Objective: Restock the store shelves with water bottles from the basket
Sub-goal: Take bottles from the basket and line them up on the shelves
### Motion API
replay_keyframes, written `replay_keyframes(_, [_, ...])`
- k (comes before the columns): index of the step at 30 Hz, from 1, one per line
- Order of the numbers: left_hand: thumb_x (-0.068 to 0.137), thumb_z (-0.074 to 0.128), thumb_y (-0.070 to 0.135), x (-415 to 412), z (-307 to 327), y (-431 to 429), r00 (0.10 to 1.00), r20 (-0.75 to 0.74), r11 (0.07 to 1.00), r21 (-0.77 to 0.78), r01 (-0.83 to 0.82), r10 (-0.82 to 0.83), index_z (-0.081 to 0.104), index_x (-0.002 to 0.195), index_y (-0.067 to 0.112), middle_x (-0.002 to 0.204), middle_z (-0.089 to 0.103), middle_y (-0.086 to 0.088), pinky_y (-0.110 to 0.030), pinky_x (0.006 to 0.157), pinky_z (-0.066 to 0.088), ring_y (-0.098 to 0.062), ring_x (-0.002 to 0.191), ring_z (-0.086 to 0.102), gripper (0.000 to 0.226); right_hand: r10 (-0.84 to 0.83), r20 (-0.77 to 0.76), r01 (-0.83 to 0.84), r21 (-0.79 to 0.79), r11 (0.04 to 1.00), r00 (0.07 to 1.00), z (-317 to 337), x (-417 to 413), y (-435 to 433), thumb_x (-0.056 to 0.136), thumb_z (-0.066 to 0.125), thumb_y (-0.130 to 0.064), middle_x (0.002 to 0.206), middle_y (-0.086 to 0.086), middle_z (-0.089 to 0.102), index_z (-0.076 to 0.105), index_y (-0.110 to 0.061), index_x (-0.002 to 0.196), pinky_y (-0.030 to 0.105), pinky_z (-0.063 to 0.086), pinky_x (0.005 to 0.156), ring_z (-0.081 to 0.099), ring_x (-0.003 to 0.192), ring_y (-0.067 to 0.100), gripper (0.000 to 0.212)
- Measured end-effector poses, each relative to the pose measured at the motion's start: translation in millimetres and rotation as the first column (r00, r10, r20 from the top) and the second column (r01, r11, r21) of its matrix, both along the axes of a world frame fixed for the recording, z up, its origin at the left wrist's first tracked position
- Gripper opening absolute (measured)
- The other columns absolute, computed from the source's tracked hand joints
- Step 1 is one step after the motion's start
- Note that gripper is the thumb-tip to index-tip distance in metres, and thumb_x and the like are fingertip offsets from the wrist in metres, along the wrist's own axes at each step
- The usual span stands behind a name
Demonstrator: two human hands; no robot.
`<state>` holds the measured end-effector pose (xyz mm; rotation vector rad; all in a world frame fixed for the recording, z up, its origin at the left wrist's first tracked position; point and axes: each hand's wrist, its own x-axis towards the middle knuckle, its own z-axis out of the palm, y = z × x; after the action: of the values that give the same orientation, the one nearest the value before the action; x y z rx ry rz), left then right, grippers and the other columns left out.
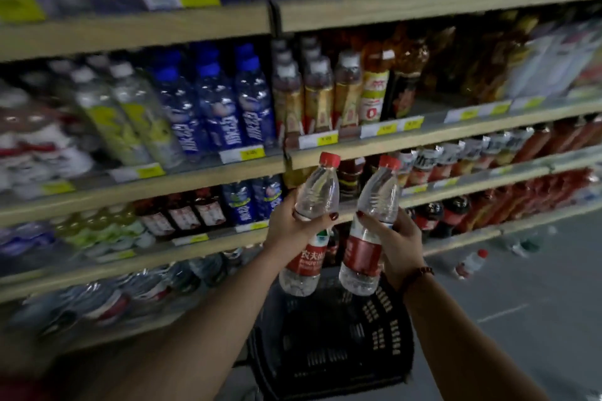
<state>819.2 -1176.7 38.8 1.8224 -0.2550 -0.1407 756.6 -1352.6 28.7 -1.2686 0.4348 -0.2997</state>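
Note:
I hold two clear water bottles with red caps and red labels up in front of the shelves. My left hand (293, 225) grips the left water bottle (312, 198) around its middle. My right hand (395, 244) grips the right water bottle (374, 202) the same way. Both bottles tilt slightly to the right, side by side and apart. Below them on the floor stands the black plastic basket (391, 335); its inside is dark and I cannot tell what it holds. The shelves (146, 185) ahead carry rows of bottled drinks.
Blue-labelled bottles (215, 107) and yellow-labelled ones (319, 98) fill the middle shelf. Red-labelled drinks (488, 156) line the lower shelves to the right. One more water bottle (470, 264) lies on the grey floor at the right, near the lowest shelf edge.

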Motion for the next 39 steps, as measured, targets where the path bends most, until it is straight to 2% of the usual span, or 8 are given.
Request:
replay_keyframes(2, [0.077, 0.079, 0.024, -10, 15, 25, 0.998, 0.034, 0.998, 0.006, -0.055, 0.054, 0.058, 0.125, 0.014, 0.112, 0.068, 0.003, -0.015, 0.077, 0.051, -0.015, 0.105, 0.064, 0.053, 0.084, 0.013, -0.085, 0.019, 0.996, 0.996, 12, 3, 16, 0.069, 0.083, -0.010, 0.098, 0.005, 0.075, 0.075, -0.020, 0.096, 0.042, 0.057, 0.077, 0.071, 0.091, 0.026, 0.030])
replay_keyframes(4, [0.078, 0.078, 0.023, -21, 31, 53, 0.993, 0.040, 0.994, 0.009, -0.112, 0.111, 0.057, 0.127, 0.013, 0.116, 0.067, 0.000, -0.023, 0.083, 0.052, -0.017, 0.108, 0.063, 0.054, 0.165, 0.020, -0.165, 0.019, 0.986, 0.986, 23, 7, 37, 0.069, 0.082, -0.009, 0.096, 0.006, 0.076, 0.075, -0.021, 0.092, 0.044, 0.057, 0.079, 0.071, 0.091, 0.028, 0.027])
replay_keyframes(8, [0.076, 0.079, 0.024, -47, 61, 116, 0.953, 0.049, 0.954, -0.046, -0.297, 0.299, 0.062, 0.113, 0.031, 0.100, 0.072, 0.013, -0.017, 0.071, 0.054, -0.003, 0.090, 0.068, 0.041, 0.336, 0.049, -0.338, 0.025, 0.941, 0.940, 47, 12, 87, 0.070, 0.082, -0.007, 0.096, 0.008, 0.075, 0.074, -0.019, 0.097, 0.047, 0.058, 0.078, 0.070, 0.091, 0.032, 0.030])
replay_keyframes(11, [0.067, 0.081, 0.035, -77, 77, 165, 0.876, -0.025, 0.862, -0.165, -0.479, 0.482, 0.069, 0.095, 0.042, 0.086, 0.075, 0.016, -0.015, 0.055, 0.054, -0.005, 0.076, 0.072, 0.031, 0.456, 0.061, -0.460, 0.074, 0.885, 0.888, 61, 8, 131, 0.072, 0.079, -0.005, 0.099, 0.009, 0.074, 0.074, -0.021, 0.099, 0.050, 0.057, 0.080, 0.069, 0.093, 0.033, 0.031])
replay_keyframes(14, [0.059, 0.084, 0.039, -110, 86, 212, 0.776, -0.099, 0.739, -0.249, -0.626, 0.623, 0.073, 0.088, 0.035, 0.086, 0.077, 0.004, -0.032, 0.060, 0.058, -0.020, 0.074, 0.074, 0.031, 0.582, 0.065, -0.584, 0.145, 0.798, 0.811, 75, -3, 178, 0.065, 0.081, -0.011, 0.103, 0.012, 0.074, 0.073, -0.016, 0.101, 0.049, 0.058, 0.075, 0.070, 0.091, 0.033, 0.037])
replay_keyframes(17, [0.054, 0.084, 0.044, -143, 97, 258, 0.691, -0.113, 0.644, -0.282, -0.711, 0.714, 0.073, 0.083, 0.031, 0.082, 0.077, -0.001, -0.040, 0.065, 0.059, -0.026, 0.070, 0.074, 0.034, 0.668, 0.088, -0.673, 0.139, 0.726, 0.739, 91, -16, 228, 0.055, 0.081, -0.019, 0.100, 0.010, 0.075, 0.070, -0.011, 0.105, 0.034, 0.058, 0.059, 0.073, 0.084, 0.026, 0.051])
replay_keyframes(24, [0.075, 0.079, 0.020, -203, 122, 365, 0.602, -0.045, 0.557, -0.329, -0.762, 0.797, 0.074, 0.090, 0.023, 0.086, 0.077, -0.007, -0.042, 0.067, 0.060, -0.028, 0.075, 0.074, 0.016, 0.797, 0.119, -0.805, 0.142, 0.576, 0.592, 120, -46, 358, 0.055, 0.080, -0.015, 0.095, 0.007, 0.076, 0.068, -0.009, 0.108, 0.030, 0.057, 0.057, 0.073, 0.082, 0.022, 0.055])
replay_keyframes(39, [0.056, 0.083, 0.043, -231, 127, 546, 0.533, -0.106, 0.439, -0.446, -0.780, 0.840, 0.073, 0.091, 0.035, 0.087, 0.077, -0.005, -0.027, 0.054, 0.056, -0.026, 0.073, 0.074, 0.037, 0.860, 0.138, -0.869, 0.151, 0.471, 0.491, 140, -47, 551, 0.058, 0.076, -0.009, 0.092, 0.008, 0.076, 0.067, -0.011, 0.105, 0.031, 0.057, 0.053, 0.074, 0.075, 0.021, 0.048])
